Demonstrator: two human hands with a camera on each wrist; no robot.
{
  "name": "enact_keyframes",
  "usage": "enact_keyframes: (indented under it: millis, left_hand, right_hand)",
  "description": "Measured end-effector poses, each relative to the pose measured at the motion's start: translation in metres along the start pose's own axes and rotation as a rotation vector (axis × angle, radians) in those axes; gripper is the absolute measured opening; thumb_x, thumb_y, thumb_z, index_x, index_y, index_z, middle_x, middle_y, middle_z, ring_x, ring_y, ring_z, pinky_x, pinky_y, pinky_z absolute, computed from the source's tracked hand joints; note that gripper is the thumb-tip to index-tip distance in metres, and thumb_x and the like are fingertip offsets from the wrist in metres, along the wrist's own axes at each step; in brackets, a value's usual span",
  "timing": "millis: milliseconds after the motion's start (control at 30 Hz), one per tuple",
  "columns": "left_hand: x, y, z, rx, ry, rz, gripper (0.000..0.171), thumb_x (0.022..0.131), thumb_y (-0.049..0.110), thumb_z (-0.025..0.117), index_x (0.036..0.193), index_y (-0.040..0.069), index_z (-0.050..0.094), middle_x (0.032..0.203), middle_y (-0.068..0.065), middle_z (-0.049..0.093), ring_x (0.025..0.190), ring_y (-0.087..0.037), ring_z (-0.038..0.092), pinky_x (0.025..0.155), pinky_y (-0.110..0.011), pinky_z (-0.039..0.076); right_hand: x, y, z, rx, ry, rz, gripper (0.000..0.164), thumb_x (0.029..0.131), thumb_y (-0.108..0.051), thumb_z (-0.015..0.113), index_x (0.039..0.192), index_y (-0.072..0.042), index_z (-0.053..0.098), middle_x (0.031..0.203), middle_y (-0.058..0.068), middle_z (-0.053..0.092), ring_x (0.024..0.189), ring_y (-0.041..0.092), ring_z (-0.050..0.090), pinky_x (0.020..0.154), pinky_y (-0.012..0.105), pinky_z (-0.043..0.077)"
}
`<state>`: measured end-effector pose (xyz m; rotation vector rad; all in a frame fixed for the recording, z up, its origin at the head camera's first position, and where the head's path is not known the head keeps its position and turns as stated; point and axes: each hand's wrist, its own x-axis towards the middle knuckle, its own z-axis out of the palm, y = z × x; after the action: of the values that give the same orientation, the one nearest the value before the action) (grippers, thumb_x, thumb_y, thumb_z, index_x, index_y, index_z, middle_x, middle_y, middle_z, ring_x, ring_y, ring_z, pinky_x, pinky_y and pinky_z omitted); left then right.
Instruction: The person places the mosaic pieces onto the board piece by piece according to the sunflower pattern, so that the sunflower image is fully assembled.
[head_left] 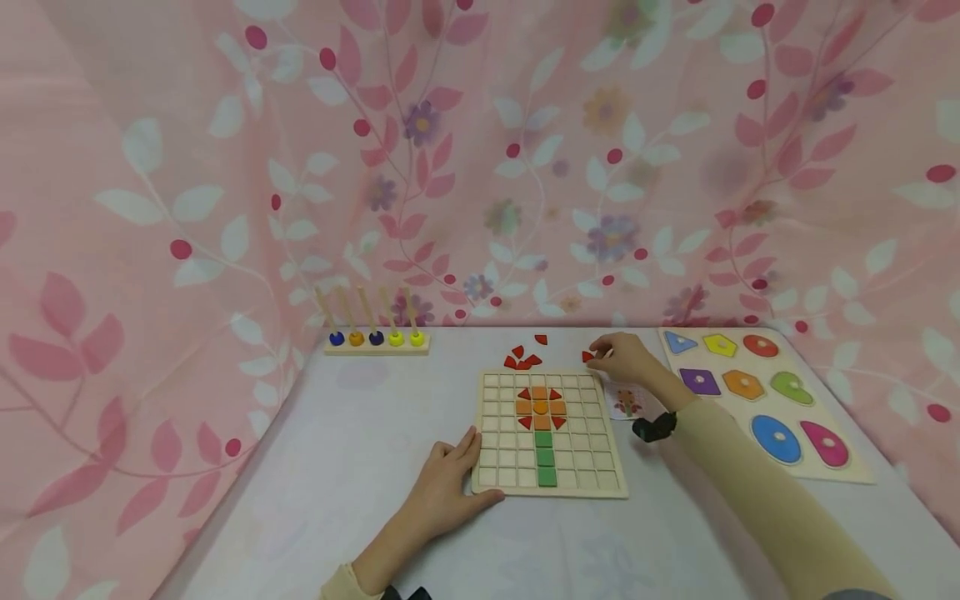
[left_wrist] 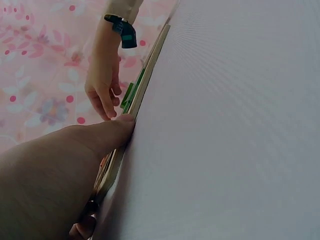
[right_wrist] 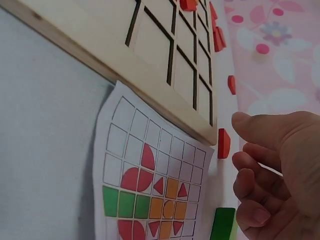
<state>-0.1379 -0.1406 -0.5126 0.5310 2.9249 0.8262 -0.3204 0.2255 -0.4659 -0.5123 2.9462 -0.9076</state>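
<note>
A wooden grid board [head_left: 506,479] lies on the table, with orange squares, red triangles, an orange round piece [head_left: 541,407] and a column of green squares [head_left: 545,457] on it. At its near left corner my left hand [head_left: 442,492] rests, fingers along the left edge and thumb [left_wrist: 122,127] touching the front edge. My right hand [head_left: 626,358] is past the board's far right corner, beside a red piece [right_wrist: 223,143]. Its thumb and loosely bent fingers stand apart from that piece in the right wrist view. A printed pattern card [right_wrist: 112,142] lies along the board's right side.
Several loose red pieces [head_left: 532,360] lie beyond the board. A green piece [right_wrist: 223,223] sits near my right fingers. Back left stands a peg rack with coloured beads [head_left: 377,342]. A shape puzzle board [head_left: 738,417] lies at the right. Floral cloth [head_left: 480,167] hangs behind the table.
</note>
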Motion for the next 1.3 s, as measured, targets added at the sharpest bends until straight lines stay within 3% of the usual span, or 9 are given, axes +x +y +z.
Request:
enact_keyframes:
  millis: [200,400,567,700,833,1000,1300]
  left_hand:
    - [0.001,-0.001,0.001,-0.005,0.002,-0.005,0.102,0.087,0.072,0.073,0.161,0.007,0.044,0.172,-0.007,0.034,0.102,-0.013,0.039,0.080,-0.028,0.038]
    - [0.002,-0.003,0.002,0.007,0.005,0.009,0.103,0.088,0.072,0.073,0.161,0.005,0.044,0.171,-0.009,0.035,0.103,-0.014,0.040,0.082,-0.029,0.040]
    - [0.002,-0.004,0.002,0.009,0.005,0.017,0.104,0.088,0.072,0.073,0.161,0.004,0.043,0.171,-0.010,0.035,0.103,-0.014,0.041,0.084,-0.030,0.040]
    - [0.003,-0.005,0.002,0.009,0.003,0.015,0.104,0.087,0.072,0.073,0.161,0.004,0.043,0.171,-0.010,0.035,0.102,-0.014,0.040,0.083,-0.030,0.040]
    - [0.003,-0.005,0.003,0.009,0.007,0.012,0.104,0.087,0.072,0.073,0.161,0.005,0.043,0.171,-0.009,0.035,0.102,-0.013,0.040,0.082,-0.029,0.040]
    - [0.003,-0.005,0.003,0.009,0.005,0.012,0.105,0.087,0.073,0.073,0.161,0.005,0.044,0.171,-0.008,0.035,0.102,-0.013,0.041,0.082,-0.029,0.040]
    - [0.002,-0.005,0.002,0.006,0.000,0.006,0.104,0.087,0.073,0.073,0.161,0.006,0.044,0.171,-0.008,0.034,0.103,-0.013,0.041,0.083,-0.029,0.040]
  right_hand:
    - [0.017,0.003,0.003,-0.059,-0.075,0.045,0.039,0.098,-0.022,0.077,0.122,0.008,0.072,0.108,0.019,0.072,0.099,0.032,0.066,0.094,0.050,0.053]
    - [0.021,0.006,0.009,-0.063,-0.051,0.058,0.037,0.098,-0.028,0.078,0.115,0.004,0.074,0.097,0.014,0.069,0.088,0.027,0.061,0.082,0.043,0.051]
    - [0.022,0.005,0.011,-0.090,-0.043,0.018,0.030,0.100,-0.017,0.073,0.122,0.003,0.073,0.096,0.017,0.069,0.082,0.027,0.060,0.078,0.043,0.050]
    - [0.021,0.003,0.010,-0.106,-0.033,-0.007,0.037,0.098,-0.010,0.072,0.129,0.010,0.067,0.105,0.024,0.071,0.093,0.036,0.066,0.088,0.052,0.053]
    - [0.019,-0.001,0.009,-0.110,-0.028,-0.007,0.034,0.099,-0.011,0.072,0.122,0.015,0.069,0.110,0.028,0.072,0.104,0.042,0.068,0.095,0.055,0.053]
    - [0.019,-0.002,0.009,-0.106,-0.026,-0.020,0.027,0.101,-0.008,0.068,0.117,0.014,0.071,0.112,0.028,0.074,0.104,0.043,0.069,0.095,0.055,0.054]
    - [0.018,-0.002,0.012,-0.088,-0.025,-0.027,0.030,0.103,-0.011,0.067,0.124,0.012,0.068,0.117,0.026,0.072,0.099,0.037,0.067,0.092,0.052,0.054]
